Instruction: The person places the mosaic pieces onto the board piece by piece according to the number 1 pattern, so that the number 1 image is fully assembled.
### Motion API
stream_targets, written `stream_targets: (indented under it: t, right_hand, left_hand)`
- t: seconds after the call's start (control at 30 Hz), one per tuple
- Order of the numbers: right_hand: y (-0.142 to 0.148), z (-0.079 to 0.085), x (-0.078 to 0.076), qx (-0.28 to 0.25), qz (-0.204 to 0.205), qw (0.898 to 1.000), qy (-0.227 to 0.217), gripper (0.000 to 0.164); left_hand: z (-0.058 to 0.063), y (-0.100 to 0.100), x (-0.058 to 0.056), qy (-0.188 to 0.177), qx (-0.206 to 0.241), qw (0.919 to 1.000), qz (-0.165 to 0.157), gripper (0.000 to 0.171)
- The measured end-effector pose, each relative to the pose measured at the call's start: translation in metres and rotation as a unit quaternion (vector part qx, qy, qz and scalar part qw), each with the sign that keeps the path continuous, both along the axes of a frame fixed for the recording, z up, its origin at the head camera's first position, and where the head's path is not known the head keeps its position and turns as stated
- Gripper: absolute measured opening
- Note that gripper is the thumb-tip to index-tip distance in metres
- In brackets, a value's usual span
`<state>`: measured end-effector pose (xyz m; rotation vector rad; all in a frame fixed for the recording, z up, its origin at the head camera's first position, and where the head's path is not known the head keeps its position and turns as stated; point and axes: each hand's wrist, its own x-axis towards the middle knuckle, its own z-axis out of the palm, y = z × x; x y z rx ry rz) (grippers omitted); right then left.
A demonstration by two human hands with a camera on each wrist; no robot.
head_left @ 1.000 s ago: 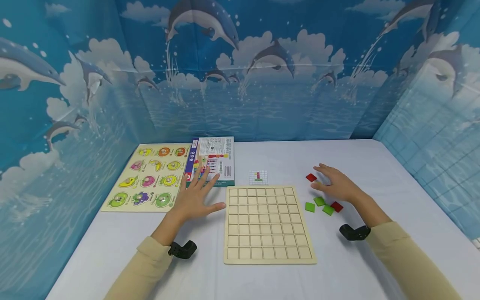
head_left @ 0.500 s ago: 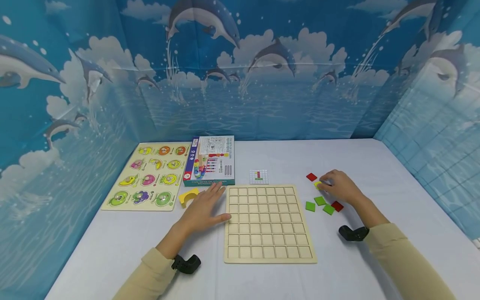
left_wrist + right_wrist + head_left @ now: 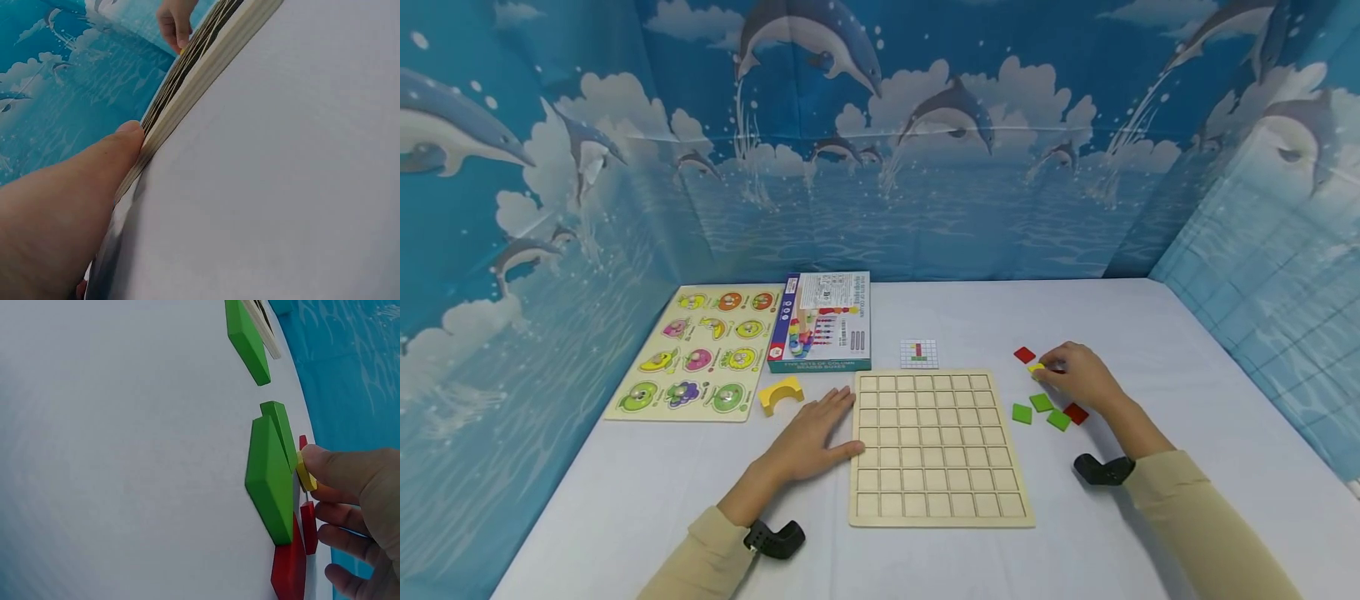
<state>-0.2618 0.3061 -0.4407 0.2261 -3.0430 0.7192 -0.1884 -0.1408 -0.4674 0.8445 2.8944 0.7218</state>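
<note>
My right hand (image 3: pixel 1081 375) pinches a small yellow square tile (image 3: pixel 1036 367) between thumb and fingers, low over the table. The same yellow tile (image 3: pixel 304 472) shows at the thumb tip in the right wrist view. Several green tiles (image 3: pixel 1022 413) lie just in front of that hand, with a red tile (image 3: pixel 1077 413) beside them and another red tile (image 3: pixel 1025 355) behind. One more red tile (image 3: pixel 309 528) lies by the curled fingers in the right wrist view. My left hand (image 3: pixel 808 437) rests with extended fingers at the left edge of the wooden grid board (image 3: pixel 936 450), thumb touching its rim.
A small printed grid card (image 3: pixel 918 354) lies behind the board. To the left are a yellow arch block (image 3: pixel 781 394), a boxed toy set (image 3: pixel 820 323) and a fruit puzzle board (image 3: pixel 696 354). A dolphin-print curtain (image 3: pixel 880 217) hangs along the table's back.
My left hand has come down from above the box area to the board's left edge, uncovering the yellow arch block. My right hand has lowered and taken hold of the yellow tile.
</note>
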Motion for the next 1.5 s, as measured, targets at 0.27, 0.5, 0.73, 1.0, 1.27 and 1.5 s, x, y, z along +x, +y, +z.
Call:
stream_targets:
  t: [0.27, 0.5, 0.73, 1.0, 1.27, 1.5]
  right_hand:
    - [-0.005, 0.002, 0.004, -0.025, -0.01, 1.0, 0.005, 0.039]
    - [-0.008, 0.002, 0.005, -0.03, -0.023, 0.999, -0.003, 0.037]
    - [-0.011, 0.002, 0.005, -0.027, -0.04, 0.999, -0.012, 0.035]
    - [-0.014, 0.003, 0.006, -0.026, -0.028, 0.999, 0.002, 0.028]
    - [-0.016, 0.004, 0.005, -0.04, 0.001, 0.999, 0.031, 0.025]
    - [-0.025, 0.011, 0.005, -0.068, 0.015, 0.997, 0.036, 0.024]
  left_hand:
    - [-0.007, -0.001, -0.001, 0.018, 0.006, 0.9997, -0.014, 0.076]
    - [-0.007, -0.001, 0.0, 0.022, 0.008, 0.9996, -0.016, 0.073]
    - [-0.008, 0.0, 0.0, 0.023, 0.012, 0.9996, -0.015, 0.073]
    - [-0.009, 0.0, 0.0, 0.026, 0.011, 0.9995, -0.013, 0.073]
    - [-0.007, -0.001, 0.001, 0.022, 0.006, 0.9996, -0.014, 0.073]
    - [-0.005, -0.001, 0.001, 0.019, 0.001, 0.9998, -0.01, 0.073]
